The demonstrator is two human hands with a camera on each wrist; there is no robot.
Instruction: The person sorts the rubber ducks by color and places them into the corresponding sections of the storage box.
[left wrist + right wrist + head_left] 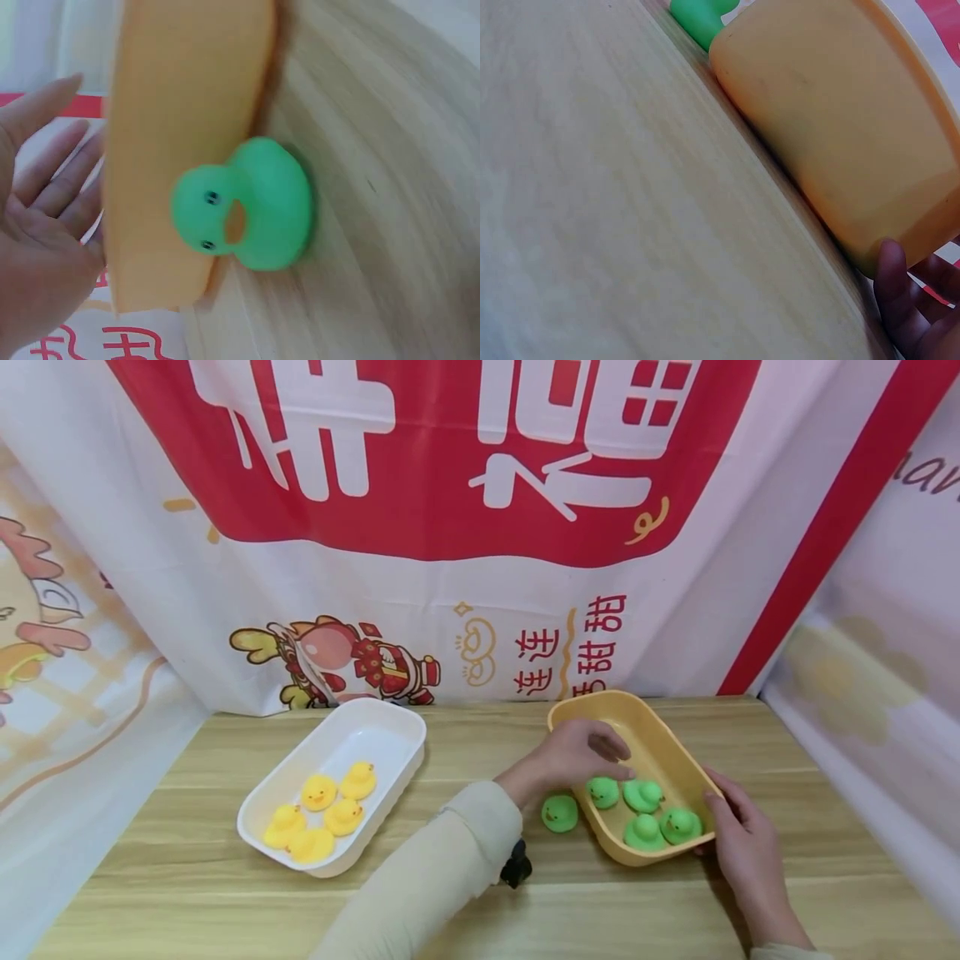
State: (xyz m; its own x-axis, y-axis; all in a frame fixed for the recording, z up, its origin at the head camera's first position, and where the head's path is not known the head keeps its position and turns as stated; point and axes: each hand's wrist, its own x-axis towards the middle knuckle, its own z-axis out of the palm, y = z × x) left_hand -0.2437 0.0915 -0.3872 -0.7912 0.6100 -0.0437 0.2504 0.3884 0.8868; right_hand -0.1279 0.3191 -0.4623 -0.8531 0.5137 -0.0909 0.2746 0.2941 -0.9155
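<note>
My left hand (581, 752) is over the left side of the orange plastic tub (671, 743), its fingers relaxed with nothing between them. In the left wrist view, this hand (52, 217) is beyond the tub's wall (187, 90). My right hand (742, 835) grips the tub's near right corner, and its fingertips (891, 259) touch the outside in the right wrist view. Several green toy ducks (643, 832) sit in the near part of the tub. One more green toy duck (559, 812) stands on the table, just outside the tub's left wall.
A white tub (375, 727) with several yellow toy ducks (318, 792) stands on the left of the wooden table (480, 743). A printed red and white cloth (420, 585) hangs behind the table. A small black object (516, 864) shows beside my left wrist.
</note>
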